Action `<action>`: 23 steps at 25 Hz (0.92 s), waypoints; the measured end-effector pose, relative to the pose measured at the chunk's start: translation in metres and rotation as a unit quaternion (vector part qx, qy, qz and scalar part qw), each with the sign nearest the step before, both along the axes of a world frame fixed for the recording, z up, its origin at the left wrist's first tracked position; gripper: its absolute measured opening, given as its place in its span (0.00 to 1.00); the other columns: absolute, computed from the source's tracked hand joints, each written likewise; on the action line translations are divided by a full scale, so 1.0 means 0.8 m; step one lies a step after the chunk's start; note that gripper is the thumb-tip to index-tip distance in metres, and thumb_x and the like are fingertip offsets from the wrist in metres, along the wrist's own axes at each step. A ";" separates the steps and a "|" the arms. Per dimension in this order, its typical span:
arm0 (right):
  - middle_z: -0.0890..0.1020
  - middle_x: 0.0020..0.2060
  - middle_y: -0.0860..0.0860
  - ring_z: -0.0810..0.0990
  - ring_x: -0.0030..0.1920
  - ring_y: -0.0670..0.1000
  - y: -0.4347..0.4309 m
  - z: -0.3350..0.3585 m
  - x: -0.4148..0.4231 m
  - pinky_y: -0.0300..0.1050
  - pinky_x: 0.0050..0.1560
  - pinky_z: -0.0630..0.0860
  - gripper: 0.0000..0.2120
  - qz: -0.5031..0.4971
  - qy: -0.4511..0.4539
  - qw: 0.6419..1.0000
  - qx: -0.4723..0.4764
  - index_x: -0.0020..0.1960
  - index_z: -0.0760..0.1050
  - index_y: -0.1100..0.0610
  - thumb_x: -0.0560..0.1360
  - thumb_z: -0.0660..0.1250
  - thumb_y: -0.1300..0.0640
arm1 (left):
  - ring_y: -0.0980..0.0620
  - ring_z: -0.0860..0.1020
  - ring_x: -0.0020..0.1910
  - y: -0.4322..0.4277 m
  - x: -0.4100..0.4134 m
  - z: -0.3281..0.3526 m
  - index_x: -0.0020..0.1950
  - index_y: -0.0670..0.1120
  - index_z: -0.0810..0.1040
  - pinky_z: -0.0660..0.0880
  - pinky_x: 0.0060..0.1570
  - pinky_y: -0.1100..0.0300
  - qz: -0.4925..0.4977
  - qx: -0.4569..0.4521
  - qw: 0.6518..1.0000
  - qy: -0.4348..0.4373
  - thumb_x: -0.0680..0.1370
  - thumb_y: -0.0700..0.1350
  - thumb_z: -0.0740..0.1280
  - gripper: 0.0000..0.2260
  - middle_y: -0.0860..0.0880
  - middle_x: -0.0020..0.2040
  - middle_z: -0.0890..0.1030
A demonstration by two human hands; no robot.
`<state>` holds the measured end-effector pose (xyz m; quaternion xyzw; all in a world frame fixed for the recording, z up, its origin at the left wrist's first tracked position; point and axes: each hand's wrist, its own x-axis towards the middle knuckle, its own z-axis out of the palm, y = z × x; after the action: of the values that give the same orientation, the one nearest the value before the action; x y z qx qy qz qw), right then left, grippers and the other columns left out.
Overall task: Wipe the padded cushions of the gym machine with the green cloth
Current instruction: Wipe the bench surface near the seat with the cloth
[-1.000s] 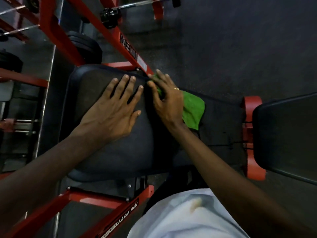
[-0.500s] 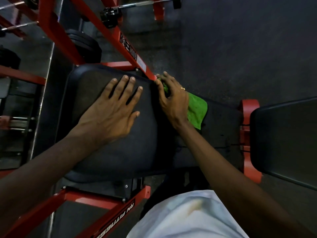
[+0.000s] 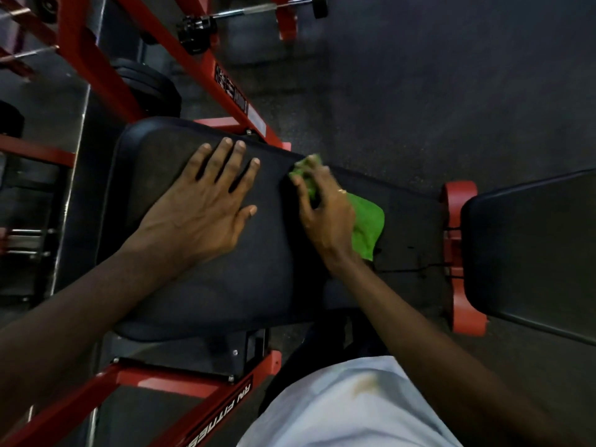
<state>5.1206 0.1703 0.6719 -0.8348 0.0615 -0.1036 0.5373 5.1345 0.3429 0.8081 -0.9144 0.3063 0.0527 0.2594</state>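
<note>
we are leaning over the gym machine and looking down on its wide black cushion (image 3: 200, 285). we are laying our left hand (image 3: 200, 214) flat on this cushion, palm down, with the fingers straight, spread and gripping nothing. our right hand (image 3: 325, 217) is working just beside it, on the narrower pad (image 3: 409, 221) that is running off to the right. its fingers are bending over a bunched part of the green cloth (image 3: 367, 227) and holding it against the pad's far edge. the fingertips are blurring, so we cannot tell how tightly they are closing. the rest of the cloth is spreading out from under the palm and lying flat on the narrow pad. a ring (image 3: 342, 191) is showing on one finger. a second black cushion (image 3: 532, 253) is sitting to the right, past a red bracket (image 3: 458, 195), apart from both hands. red frame bars (image 3: 209, 67) are crossing the upper left, with black weight plates (image 3: 148, 88) lying between them and a barbell (image 3: 245, 11) lying at the top. our pale shirt (image 3: 338, 414) is filling the bottom edge.
</note>
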 end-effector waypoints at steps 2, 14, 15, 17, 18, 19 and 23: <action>0.73 0.74 0.49 0.70 0.75 0.52 0.018 0.015 -0.042 0.47 0.71 0.71 0.21 0.098 -0.045 0.994 -0.032 0.70 0.77 0.53 0.82 0.62 0.44 | 0.34 0.58 0.78 0.000 0.000 0.000 0.80 0.37 0.60 0.53 0.76 0.39 -0.005 -0.001 1.000 0.001 0.82 0.56 0.47 0.31 0.32 0.78 0.59; 0.71 0.75 0.51 0.66 0.78 0.53 0.021 0.003 -0.154 0.53 0.75 0.67 0.20 0.141 -0.067 0.987 -0.034 0.72 0.75 0.55 0.83 0.64 0.49 | 0.34 0.59 0.78 0.003 0.000 -0.002 0.79 0.38 0.60 0.53 0.76 0.39 -0.017 -0.001 1.000 -0.012 0.82 0.57 0.45 0.32 0.32 0.77 0.61; 0.71 0.76 0.51 0.65 0.78 0.54 0.018 0.000 -0.154 0.54 0.75 0.67 0.21 0.165 -0.083 0.981 -0.053 0.72 0.74 0.55 0.83 0.64 0.48 | 0.34 0.58 0.78 0.004 0.000 -0.001 0.79 0.38 0.59 0.54 0.76 0.39 -0.017 -0.001 1.000 -0.012 0.82 0.57 0.45 0.32 0.32 0.77 0.60; 0.69 0.77 0.52 0.66 0.78 0.55 0.004 -0.015 -0.138 0.58 0.74 0.68 0.23 0.169 -0.080 0.980 -0.074 0.74 0.72 0.55 0.82 0.64 0.48 | 0.34 0.58 0.78 0.005 0.000 -0.002 0.79 0.38 0.59 0.54 0.76 0.39 -0.019 0.000 1.000 -0.014 0.82 0.57 0.45 0.32 0.32 0.77 0.60; 0.68 0.77 0.51 0.66 0.77 0.55 -0.002 -0.025 -0.127 0.58 0.75 0.67 0.23 0.148 -0.058 0.985 -0.074 0.74 0.72 0.54 0.82 0.64 0.47 | 0.34 0.58 0.78 0.005 0.000 -0.002 0.80 0.38 0.59 0.55 0.76 0.39 -0.019 0.002 1.000 -0.014 0.82 0.57 0.45 0.32 0.32 0.77 0.60; 0.68 0.77 0.51 0.66 0.77 0.55 -0.005 -0.031 -0.112 0.57 0.76 0.65 0.23 0.109 -0.023 0.992 -0.065 0.74 0.71 0.52 0.81 0.64 0.47 | 0.34 0.58 0.78 0.005 0.000 -0.002 0.80 0.38 0.59 0.55 0.76 0.39 -0.019 0.003 1.000 -0.015 0.82 0.57 0.44 0.32 0.32 0.78 0.60; 0.71 0.75 0.50 0.69 0.75 0.54 -0.010 -0.025 -0.032 0.55 0.73 0.68 0.21 -0.073 0.120 0.989 0.035 0.73 0.73 0.54 0.82 0.65 0.49 | 0.35 0.57 0.78 0.007 -0.001 -0.003 0.80 0.38 0.57 0.54 0.77 0.39 -0.019 0.005 1.000 -0.019 0.82 0.58 0.42 0.33 0.32 0.78 0.59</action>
<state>5.0953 0.1623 0.6522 -0.8152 0.1903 -0.0393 0.5456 5.1338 0.3487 0.8059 -0.9078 0.3189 0.0321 0.2706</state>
